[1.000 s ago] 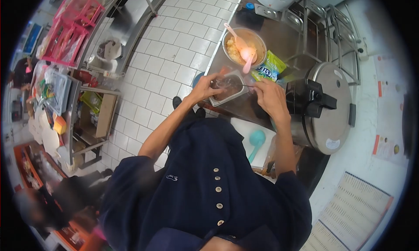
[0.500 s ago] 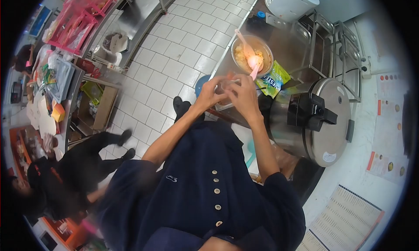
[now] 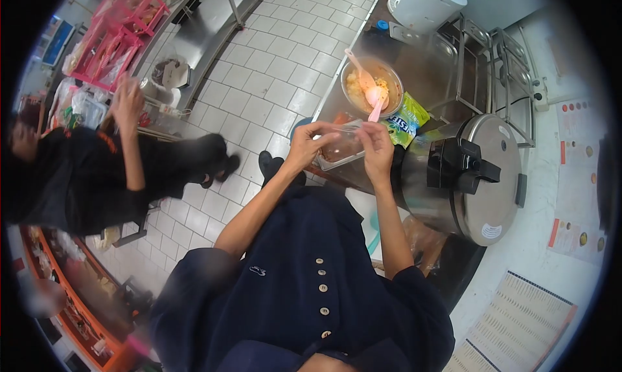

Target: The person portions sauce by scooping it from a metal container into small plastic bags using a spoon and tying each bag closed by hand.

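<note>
My left hand and my right hand are raised over the front of the counter, fingers pinched. A thin piece of clear plastic, perhaps a small bag, stretches between them. Beneath it lies a metal tray, partly hidden, with dark reddish contents. Just beyond my right hand stands a round metal bowl with yellowish food. Two pink spoons rest in the bowl. Beside it lies a green Nestlé packet.
A large steel cooker with a black handle stands to my right. Metal racks and a white dispenser are farther back. A co-worker in black is at left, near pink baskets. White tiles cover the floor.
My hands have moved slightly apart, and the clear plastic now shows stretched between them. The co-worker has moved up the left side, with raised hands now in view.
</note>
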`<state>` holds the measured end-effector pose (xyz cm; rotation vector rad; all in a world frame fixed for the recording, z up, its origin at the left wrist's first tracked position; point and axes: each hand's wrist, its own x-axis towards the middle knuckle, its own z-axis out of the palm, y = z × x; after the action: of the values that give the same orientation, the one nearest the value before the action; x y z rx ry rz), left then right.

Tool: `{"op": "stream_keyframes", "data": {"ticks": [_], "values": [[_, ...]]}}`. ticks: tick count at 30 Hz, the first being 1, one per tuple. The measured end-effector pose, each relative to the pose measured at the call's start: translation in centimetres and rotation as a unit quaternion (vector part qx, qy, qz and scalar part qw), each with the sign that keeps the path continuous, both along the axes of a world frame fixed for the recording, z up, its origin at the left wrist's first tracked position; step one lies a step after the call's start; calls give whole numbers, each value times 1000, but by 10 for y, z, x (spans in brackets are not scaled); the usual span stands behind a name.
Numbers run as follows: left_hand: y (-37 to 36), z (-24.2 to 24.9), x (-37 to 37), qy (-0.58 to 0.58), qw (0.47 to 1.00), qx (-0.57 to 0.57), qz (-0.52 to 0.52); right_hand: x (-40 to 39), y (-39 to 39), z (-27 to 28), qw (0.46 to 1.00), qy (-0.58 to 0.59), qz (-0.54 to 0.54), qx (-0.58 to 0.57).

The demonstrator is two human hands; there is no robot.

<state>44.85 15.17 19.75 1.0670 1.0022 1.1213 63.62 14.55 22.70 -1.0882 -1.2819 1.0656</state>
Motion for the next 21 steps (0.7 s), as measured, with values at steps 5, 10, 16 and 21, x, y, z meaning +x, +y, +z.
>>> {"op": "stream_keyframes", "data": {"ticks": [5,10,16,21], "values": [[-1,8,1,-28,998,47,23,5,0,13,999,29,20,-24],[-4,16,-2,-29,998,34,34,15,4,25,991,-83,83,-66],[-9,10,-7,14,998,54,27,13,5,42,969,-194,141,-54],[-11,20,-11,116,985,121,43,7,4,41,967,-229,115,11]]}}
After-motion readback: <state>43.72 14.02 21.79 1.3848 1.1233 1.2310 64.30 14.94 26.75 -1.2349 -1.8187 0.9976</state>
